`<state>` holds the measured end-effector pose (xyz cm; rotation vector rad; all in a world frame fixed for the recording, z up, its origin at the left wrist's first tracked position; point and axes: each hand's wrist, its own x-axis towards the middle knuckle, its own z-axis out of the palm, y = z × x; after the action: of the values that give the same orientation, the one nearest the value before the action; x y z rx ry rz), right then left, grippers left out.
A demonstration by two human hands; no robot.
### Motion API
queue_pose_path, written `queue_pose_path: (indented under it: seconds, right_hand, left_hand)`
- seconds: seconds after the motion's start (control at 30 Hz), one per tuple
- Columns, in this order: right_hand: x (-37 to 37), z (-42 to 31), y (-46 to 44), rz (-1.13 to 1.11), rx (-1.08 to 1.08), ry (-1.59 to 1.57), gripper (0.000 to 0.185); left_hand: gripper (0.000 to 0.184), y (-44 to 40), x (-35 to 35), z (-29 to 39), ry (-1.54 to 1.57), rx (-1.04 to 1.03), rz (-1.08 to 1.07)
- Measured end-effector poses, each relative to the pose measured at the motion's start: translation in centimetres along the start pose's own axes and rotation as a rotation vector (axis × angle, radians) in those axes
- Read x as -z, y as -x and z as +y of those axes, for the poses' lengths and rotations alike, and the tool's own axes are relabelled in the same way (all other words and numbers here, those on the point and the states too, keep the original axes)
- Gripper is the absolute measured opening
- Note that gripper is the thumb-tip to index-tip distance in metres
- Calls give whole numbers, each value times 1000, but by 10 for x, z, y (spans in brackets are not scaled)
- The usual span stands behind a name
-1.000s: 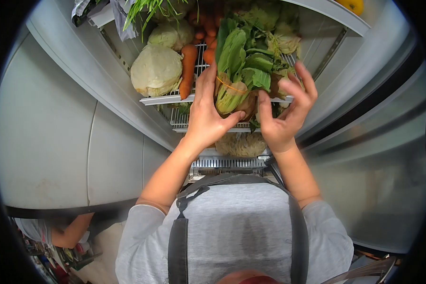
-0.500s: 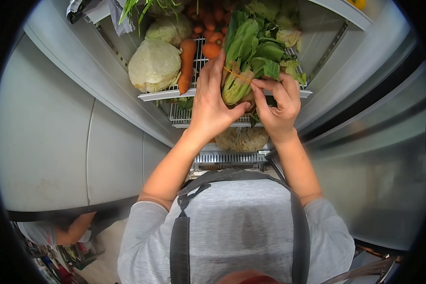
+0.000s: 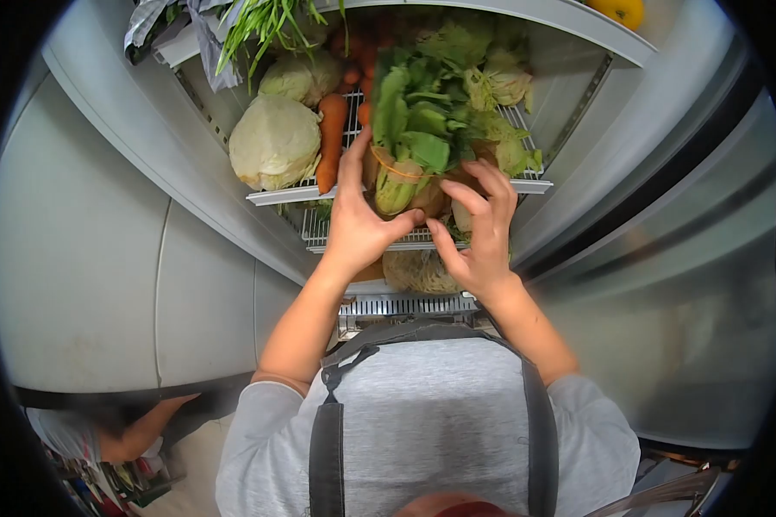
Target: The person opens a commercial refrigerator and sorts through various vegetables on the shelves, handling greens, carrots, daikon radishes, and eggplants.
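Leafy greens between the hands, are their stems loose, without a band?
No, an orange band wraps around the stems of the leafy greens.

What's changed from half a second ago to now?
Right hand let go of the orange band and is now open beside the stem end. The leafy bundle shifted left and toward the person, relative to the shelf. Unchanged: left hand on the bundle's left side; front cabbage and long carrot on the shelf.
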<state>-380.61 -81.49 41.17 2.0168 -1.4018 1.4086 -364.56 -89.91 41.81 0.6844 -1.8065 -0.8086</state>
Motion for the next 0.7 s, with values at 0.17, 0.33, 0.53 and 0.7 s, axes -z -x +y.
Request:
queue_pose_path:
  seconds: [0.17,0.33,0.53,0.7]
  right_hand:
    - [5,2,14,51,-225,-310,72]
    - [9,7,14,-71,-439,-807,94]
    - [30,0,10,4,-308,-1000,134]
    - [63,-18,-41,303,-226,-1068,130]
  left_hand:
    - [105,3,3,-1,351,112,44]
    - [102,14,8,28,591,180,-2]
    - [103,18,11,67,725,80,-232]
    - [105,-26,19,125,436,-183,-343]
